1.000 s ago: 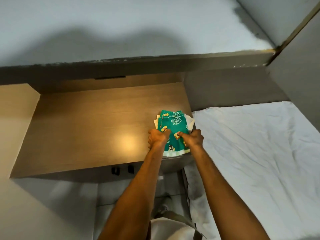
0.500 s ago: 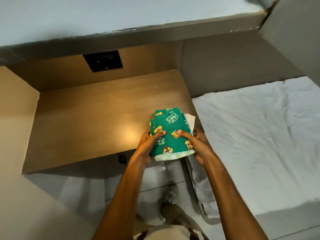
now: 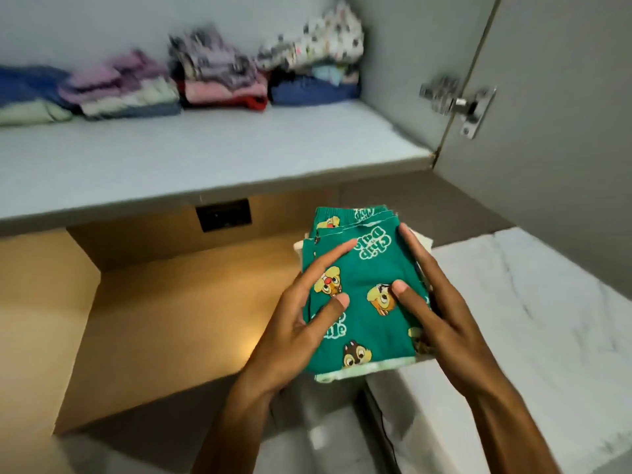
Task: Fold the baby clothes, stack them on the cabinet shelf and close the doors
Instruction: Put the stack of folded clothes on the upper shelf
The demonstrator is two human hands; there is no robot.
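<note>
A folded stack of baby clothes (image 3: pixel 366 313), green with cartoon chipmunks on top and white pieces beneath, is held in the air between both hands. My left hand (image 3: pixel 301 323) grips its left side with the thumb on top. My right hand (image 3: pixel 434 313) grips the right side the same way. The stack hangs below and in front of the grey cabinet shelf (image 3: pixel 212 155). Several folded piles of clothes (image 3: pixel 219 83) sit at the back of that shelf, blurred.
The open cabinet door (image 3: pixel 554 138) with a metal hinge (image 3: pixel 455 104) stands at the right. Below the shelf is a lit wooden desk (image 3: pixel 164 323) with a black wall socket (image 3: pixel 224 215). A bed with a white sheet (image 3: pixel 533 330) lies at the right.
Both hands have lifted the green stack off the desk corner and raised it toward the shelf. The view has tilted up, bringing the shelf and its piles into sight.
</note>
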